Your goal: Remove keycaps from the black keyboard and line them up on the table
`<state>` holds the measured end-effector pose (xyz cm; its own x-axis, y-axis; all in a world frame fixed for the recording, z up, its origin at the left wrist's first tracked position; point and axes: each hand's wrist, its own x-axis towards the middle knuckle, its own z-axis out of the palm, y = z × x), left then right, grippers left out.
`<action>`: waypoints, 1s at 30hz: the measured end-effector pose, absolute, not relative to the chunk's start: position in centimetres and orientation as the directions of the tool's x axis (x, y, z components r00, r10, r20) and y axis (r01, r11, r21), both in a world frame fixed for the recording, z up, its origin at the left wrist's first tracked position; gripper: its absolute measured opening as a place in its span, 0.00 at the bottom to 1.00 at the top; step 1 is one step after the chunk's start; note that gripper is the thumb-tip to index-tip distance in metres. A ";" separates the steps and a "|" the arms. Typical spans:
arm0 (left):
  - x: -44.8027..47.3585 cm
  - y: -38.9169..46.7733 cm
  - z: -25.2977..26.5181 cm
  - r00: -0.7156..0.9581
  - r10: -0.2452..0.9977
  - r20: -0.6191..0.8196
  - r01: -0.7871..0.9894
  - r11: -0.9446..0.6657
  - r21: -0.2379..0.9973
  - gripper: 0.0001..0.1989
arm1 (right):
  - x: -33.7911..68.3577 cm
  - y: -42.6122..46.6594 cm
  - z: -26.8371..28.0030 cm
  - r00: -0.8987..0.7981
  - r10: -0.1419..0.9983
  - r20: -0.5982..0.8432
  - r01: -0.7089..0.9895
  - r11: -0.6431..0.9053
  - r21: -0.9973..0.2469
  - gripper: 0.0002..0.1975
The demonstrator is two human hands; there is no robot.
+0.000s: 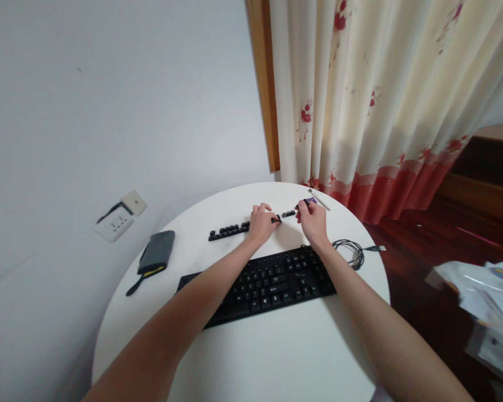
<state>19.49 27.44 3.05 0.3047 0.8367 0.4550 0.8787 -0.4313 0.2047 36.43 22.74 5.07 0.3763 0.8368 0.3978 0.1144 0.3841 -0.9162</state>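
My left hand (260,224) is bent over the right end of a row of loose black keycaps (228,230), its thumb and fingertips closed on a small black keycap (278,219). To its right, my right hand (313,222) is closed round a small black object (305,202), mostly covered by the fingers, so its kind is unclear. Between the hands lie a few more keycaps (289,214). A black keyboard (272,279) lies in front, below both wrists, and my left forearm hides part of it.
A white round table (276,346) bears everything. A toothbrush (319,200) lies at its far edge. The coiled cable (352,251) has its USB plug over the right edge. A dark grey pouch (157,251) lies at left, near the wall socket (114,223). A floral curtain (373,111) hangs behind.
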 end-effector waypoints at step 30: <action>14.8 10.3 5.0 0.468 0.864 0.189 0.765 -0.502 0.403 0.18 | 37.1 23.3 2.9 0.145 0.989 -0.014 0.106 -0.030 -0.994 0.13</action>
<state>14.76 10.31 4.99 0.4676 0.8636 0.1888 0.7651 -0.5023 0.4028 37.15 23.27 2.89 0.1448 0.9894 -0.0144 0.1059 -0.0299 -0.9939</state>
